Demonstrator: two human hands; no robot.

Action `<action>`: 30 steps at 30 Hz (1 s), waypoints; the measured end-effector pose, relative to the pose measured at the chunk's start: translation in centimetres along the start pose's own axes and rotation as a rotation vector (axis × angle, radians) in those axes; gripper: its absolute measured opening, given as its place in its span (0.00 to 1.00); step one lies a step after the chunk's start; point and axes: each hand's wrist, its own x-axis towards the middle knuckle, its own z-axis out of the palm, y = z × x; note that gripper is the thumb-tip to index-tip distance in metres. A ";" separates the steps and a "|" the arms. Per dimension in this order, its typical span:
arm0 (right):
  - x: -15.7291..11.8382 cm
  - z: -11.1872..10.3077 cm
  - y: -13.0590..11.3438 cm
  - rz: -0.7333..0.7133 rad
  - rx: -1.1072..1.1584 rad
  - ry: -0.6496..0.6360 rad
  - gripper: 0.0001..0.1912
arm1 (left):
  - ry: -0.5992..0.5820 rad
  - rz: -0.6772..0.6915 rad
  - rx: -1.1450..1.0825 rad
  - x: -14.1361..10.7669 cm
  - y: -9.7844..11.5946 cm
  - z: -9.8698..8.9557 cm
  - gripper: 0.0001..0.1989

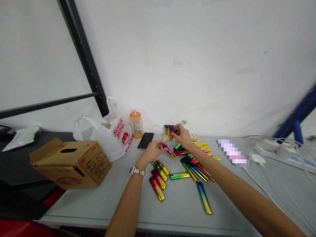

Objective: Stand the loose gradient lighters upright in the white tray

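Observation:
My left hand (155,150), with a metal watch on the wrist, pinches a purple and gold lighter (170,151) above the table. Beyond it, my right hand (182,135) has its fingers closed on a dark red lighter (174,131) beside a short row of upright lighters (168,130) in a pale holder near the wall. Loose shiny lighters lie around: a red and gold one (157,189) and several others at the left, a green one (180,175) in the middle, a blue and yellow one (204,198) in front, and a pile (195,168) partly under my right forearm.
A cardboard box (93,164) and a white plastic bag (111,141) stand at the left. An orange bottle (136,123) and a black phone (145,141) are near the wall. At the right lie a blurred-out phone (233,153), white cables and a power strip (283,153).

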 end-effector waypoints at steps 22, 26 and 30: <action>4.7 2.5 -1.2 -0.269 -0.594 -0.212 0.10 | 0.484 -0.104 -0.435 1.6 -1.9 2.5 0.21; 4.0 2.2 -1.5 -0.244 -0.673 -0.230 0.18 | 0.491 -0.091 -0.503 1.5 -1.2 3.1 0.17; 3.1 2.0 -1.9 -0.211 -0.580 -0.222 0.20 | 0.456 -0.034 -0.494 1.5 -0.5 3.3 0.14</action>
